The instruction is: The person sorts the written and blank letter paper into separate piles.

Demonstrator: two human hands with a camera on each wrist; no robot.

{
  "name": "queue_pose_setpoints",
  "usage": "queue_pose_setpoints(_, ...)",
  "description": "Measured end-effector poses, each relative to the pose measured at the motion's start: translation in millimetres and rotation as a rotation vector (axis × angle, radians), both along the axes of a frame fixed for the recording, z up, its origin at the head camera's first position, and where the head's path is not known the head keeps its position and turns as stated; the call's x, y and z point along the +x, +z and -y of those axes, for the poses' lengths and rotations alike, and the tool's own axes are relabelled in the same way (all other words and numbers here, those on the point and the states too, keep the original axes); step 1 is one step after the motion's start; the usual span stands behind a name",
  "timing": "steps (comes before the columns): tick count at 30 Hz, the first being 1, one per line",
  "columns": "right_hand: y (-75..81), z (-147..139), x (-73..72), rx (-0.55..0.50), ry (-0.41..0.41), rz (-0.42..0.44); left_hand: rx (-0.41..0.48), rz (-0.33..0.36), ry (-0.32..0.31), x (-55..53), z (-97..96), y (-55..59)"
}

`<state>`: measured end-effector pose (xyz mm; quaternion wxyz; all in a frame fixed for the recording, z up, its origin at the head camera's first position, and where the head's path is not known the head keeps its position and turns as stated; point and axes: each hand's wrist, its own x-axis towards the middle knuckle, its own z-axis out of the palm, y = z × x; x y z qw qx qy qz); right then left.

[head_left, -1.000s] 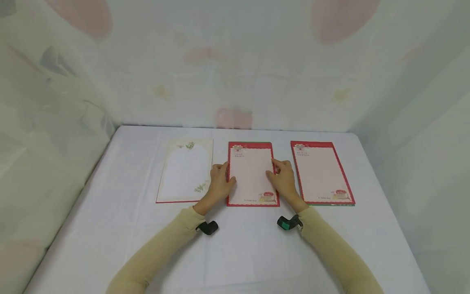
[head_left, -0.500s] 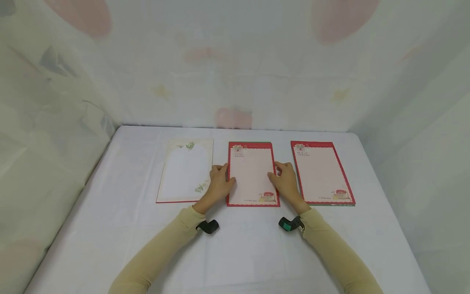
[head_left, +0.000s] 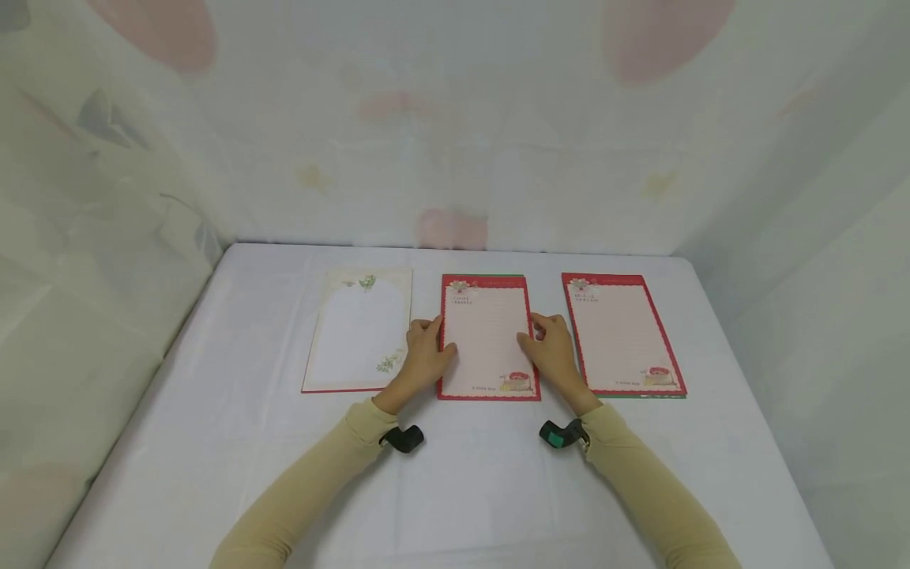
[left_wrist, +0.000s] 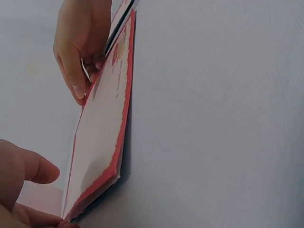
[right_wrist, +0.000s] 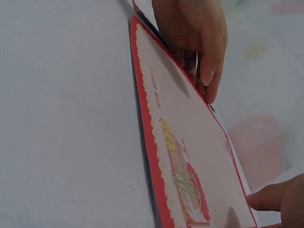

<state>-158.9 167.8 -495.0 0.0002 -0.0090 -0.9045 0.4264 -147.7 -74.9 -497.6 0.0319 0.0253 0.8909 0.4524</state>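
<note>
A red-bordered letter pad (head_left: 486,340) with a pale lined top sheet lies flat in the middle. My left hand (head_left: 425,352) is at its left edge, fingertips on the side and the thumb (left_wrist: 43,170) raised above the sheet. Opposite it, my right hand (head_left: 550,348) has its fingertips against the right edge, with the thumb over the border in the head view. In the left wrist view the pad shows a thick side, with a dark layer beneath. A strip of green shows behind its top edge in the head view.
A cream sheet (head_left: 359,332) with green leaf prints lies to the left, red along its lower edge. Another red-bordered letter pad (head_left: 622,336) lies to the right. All rest on a white-covered table (head_left: 469,490) before a patterned cloth backdrop (head_left: 526,182).
Over the last second my right hand has shifted slightly outward and down along the right edge. The left hand and all the papers have stayed almost in place.
</note>
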Motion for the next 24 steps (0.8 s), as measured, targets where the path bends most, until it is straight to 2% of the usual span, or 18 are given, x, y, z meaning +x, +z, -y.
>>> queue_pose_setpoints(10,2.9,-0.1,1.6,-0.027,-0.007,-0.016,0.038,-0.001,0.006,0.6,-1.0,5.6)
queue_pose_setpoints(17,3.7,-1.2,3.7,-0.032,-0.015,-0.052,0.044,-0.075,-0.008,0.6,-0.8,10.4)
queue_pose_setpoints(24,6.6,-3.2,4.7,-0.059,0.0,-0.108,0.05,-0.11,-0.031,2.3,-0.4,15.8)
